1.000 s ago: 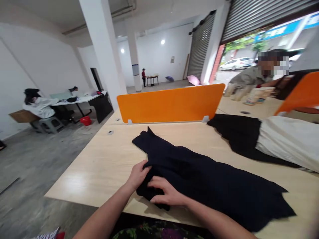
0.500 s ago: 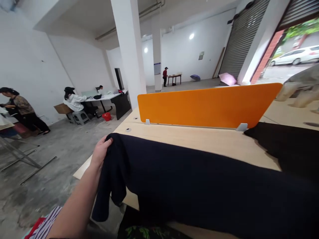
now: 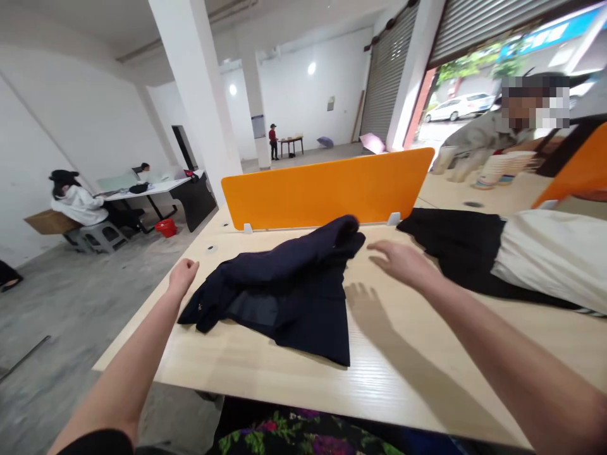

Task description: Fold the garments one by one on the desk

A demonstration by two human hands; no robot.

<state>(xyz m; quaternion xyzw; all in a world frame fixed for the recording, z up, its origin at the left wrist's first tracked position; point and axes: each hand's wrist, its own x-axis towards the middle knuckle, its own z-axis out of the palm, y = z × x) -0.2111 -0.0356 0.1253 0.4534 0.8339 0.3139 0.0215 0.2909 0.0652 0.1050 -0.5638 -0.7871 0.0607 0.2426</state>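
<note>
A dark navy garment (image 3: 289,287) lies crumpled and loosely folded on the light wooden table (image 3: 389,360), just in front of the orange divider (image 3: 327,189). My left hand (image 3: 183,276) hovers at the garment's left edge with its fingers loosely curled and holds nothing. My right hand (image 3: 401,260) is open with fingers spread, palm down, just right of the garment's raised far corner and apart from it. Its shadow falls on the bare tabletop.
A black cloth (image 3: 455,249) and a cream-white cloth (image 3: 550,259) lie at the table's right. Beyond them a person (image 3: 484,136) works by stacked bowls (image 3: 500,169). Other people sit at a desk (image 3: 142,189) far left. A white pillar (image 3: 192,95) stands behind the divider.
The garment, held up and stretched wide half a second ago, now lies bunched on the table. Both hands have let go of it and moved apart to its sides.
</note>
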